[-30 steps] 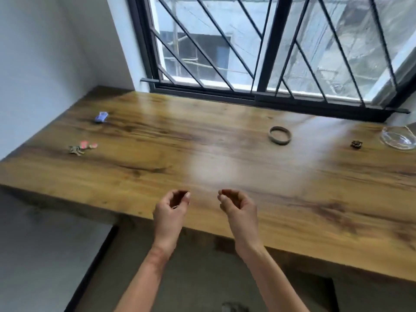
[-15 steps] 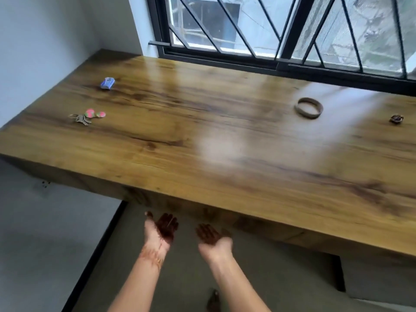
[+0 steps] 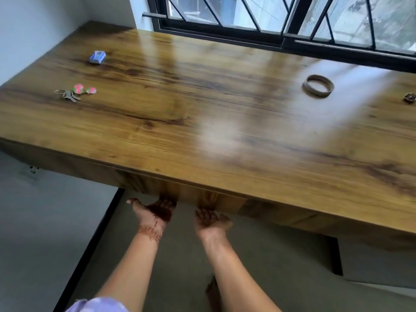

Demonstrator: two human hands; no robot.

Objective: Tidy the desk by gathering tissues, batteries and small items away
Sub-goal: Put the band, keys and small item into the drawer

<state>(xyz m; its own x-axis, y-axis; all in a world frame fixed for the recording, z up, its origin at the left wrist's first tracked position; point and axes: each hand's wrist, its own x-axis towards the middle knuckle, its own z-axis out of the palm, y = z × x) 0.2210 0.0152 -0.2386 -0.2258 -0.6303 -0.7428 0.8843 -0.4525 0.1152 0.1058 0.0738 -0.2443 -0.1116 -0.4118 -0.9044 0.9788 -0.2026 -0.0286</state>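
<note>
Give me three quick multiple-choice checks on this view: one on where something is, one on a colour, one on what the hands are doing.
1. Where on the desk do the keys lie?
A. near its left end
B. near its right end
C. at the middle of its front edge

2. What colour is the packet at the back left?
A. red
B. blue
C. black

3. How are the left hand and right hand?
A. both palm-up below the desk's front edge, holding nothing
B. the left grips the keys
C. both flat on the desk top

Answers:
1 A: the keys sit far left, well away from the hands.
2 B: the packet shows blue against the wood.
3 A: both palms face up under the edge, with nothing in them.
</note>
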